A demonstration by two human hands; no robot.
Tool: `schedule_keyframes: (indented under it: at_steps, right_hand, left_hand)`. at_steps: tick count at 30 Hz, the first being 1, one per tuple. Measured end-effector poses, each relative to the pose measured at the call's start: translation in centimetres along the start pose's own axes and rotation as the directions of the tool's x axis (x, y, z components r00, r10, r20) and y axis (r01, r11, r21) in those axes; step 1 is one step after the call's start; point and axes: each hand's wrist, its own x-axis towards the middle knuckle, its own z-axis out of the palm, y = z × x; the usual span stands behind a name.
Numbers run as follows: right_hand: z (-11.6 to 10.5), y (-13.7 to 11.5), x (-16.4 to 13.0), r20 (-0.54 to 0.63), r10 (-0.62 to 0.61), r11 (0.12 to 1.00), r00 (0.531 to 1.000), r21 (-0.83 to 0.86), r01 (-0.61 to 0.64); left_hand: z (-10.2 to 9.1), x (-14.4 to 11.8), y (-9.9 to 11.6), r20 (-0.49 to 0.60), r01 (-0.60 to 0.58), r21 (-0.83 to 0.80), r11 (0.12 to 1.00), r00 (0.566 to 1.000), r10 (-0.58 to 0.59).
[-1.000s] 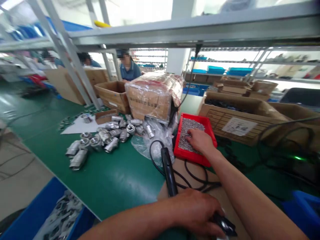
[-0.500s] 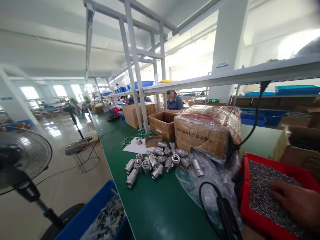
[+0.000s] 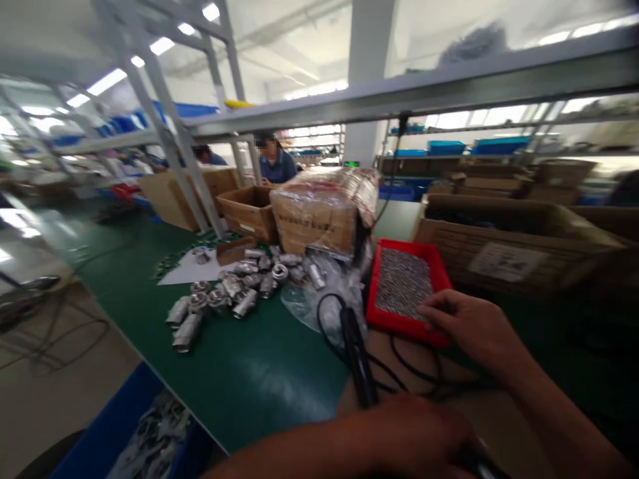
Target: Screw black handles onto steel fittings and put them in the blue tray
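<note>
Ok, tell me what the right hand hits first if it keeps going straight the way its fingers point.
The right hand points toward the red tray, so it would likely meet the small metal parts heaped inside; its fingertips seem already at the near rim, though blur hides contact.

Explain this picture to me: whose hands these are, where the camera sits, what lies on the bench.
The one view comes from a camera on a worker's head, looking down at their own bare hands. The right hand rests at the near edge of a red tray filled with tiny metal parts. The left hand lies low in the frame, over the end of a black corded tool; its grip is blurred. On the green bench lie silver pipe fittings, a plastic-wrapped carton and open cardboard boxes. A blue bin sits below. Other workers sit farther off.
</note>
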Motion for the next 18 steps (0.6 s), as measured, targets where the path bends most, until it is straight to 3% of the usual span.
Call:
schedule_keyframes:
  at_steps: [4, 9, 18]
  right_hand:
    - [-0.7, 1.1, -6.7, 0.105, 0.111, 0.932, 0.988, 0.334, -0.140]
    - [-1.1, 3.2, -13.0, 0.064, 0.226, 0.884, 0.972, 0.406, -0.233]
    - [-0.1, 4.5, -16.4, 0.173, 0.170, 0.894, 0.970, 0.386, -0.226]
  left_hand:
    - [1.4, 0.7, -0.7, -0.204, 0.052, -0.063, 0.997, 0.977, -0.064]
    - [1.7, 0.6, -0.8, -0.229, 0.038, -0.091, 0.995, 0.972, -0.058]
    - [2.1, 0.8, -1.1, -0.235, 0.070, -0.064, 0.996, 0.969, -0.083]
